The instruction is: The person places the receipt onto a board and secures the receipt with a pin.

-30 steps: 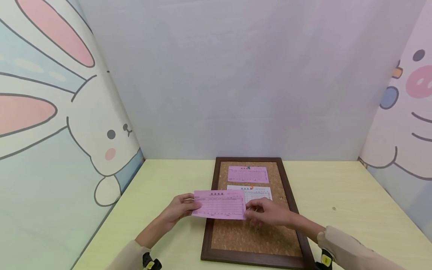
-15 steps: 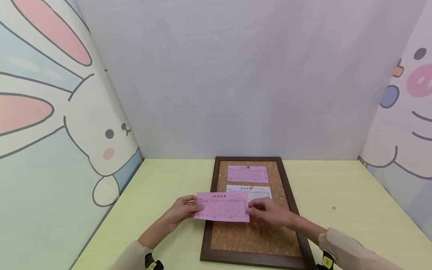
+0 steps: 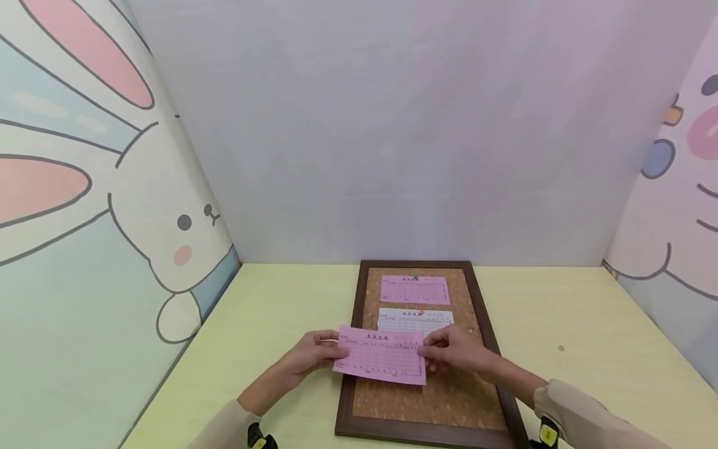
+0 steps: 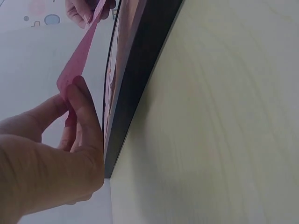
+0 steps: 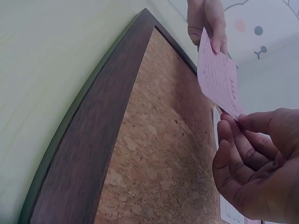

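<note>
A pink printed form slip [image 3: 381,358] is stretched between both hands, raised over the cork board [image 3: 426,402]. My left hand [image 3: 314,357] pinches its left edge, thumb on the printed face; the left wrist view shows the slip [image 4: 77,65] edge-on between thumb and fingers. At the other end, my right hand [image 3: 457,350] pinches the right edge between thumb and index finger, the remaining fingers curled beneath. Behind the held slip, a white form [image 3: 415,319] lies on the board under an orange pushpin [image 3: 421,312], its lower part hidden.
Higher on the board another pink form [image 3: 415,290] hangs from a dark green pushpin [image 3: 416,278]. A dark wooden frame [image 3: 421,432] borders the cork. The board lies on a pale yellow table [image 3: 280,299], with a grey wall [image 3: 392,156] behind and cartoon panels [image 3: 157,206] at the sides.
Both hands have carried the pink slip slightly right and down across the cork board. More of the white form behind shows above it. The grips stay on its two ends.
</note>
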### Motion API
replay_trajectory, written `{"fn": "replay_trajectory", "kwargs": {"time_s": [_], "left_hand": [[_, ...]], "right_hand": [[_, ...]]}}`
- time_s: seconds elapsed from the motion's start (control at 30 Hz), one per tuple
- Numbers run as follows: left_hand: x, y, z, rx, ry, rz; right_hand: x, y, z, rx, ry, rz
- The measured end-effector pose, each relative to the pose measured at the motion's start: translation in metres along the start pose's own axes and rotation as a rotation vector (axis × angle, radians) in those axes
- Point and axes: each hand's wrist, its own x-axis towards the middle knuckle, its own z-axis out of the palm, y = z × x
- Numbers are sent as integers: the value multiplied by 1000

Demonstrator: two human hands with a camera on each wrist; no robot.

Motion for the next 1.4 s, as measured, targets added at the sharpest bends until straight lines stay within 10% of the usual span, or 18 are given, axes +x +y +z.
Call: {"fn": "replay_trajectory", "kwargs": {"time_s": [1.4], "left_hand": [[5, -12, 59, 53, -63, 1]], "right_hand": [[-41, 38, -34, 76, -76, 109]]}}
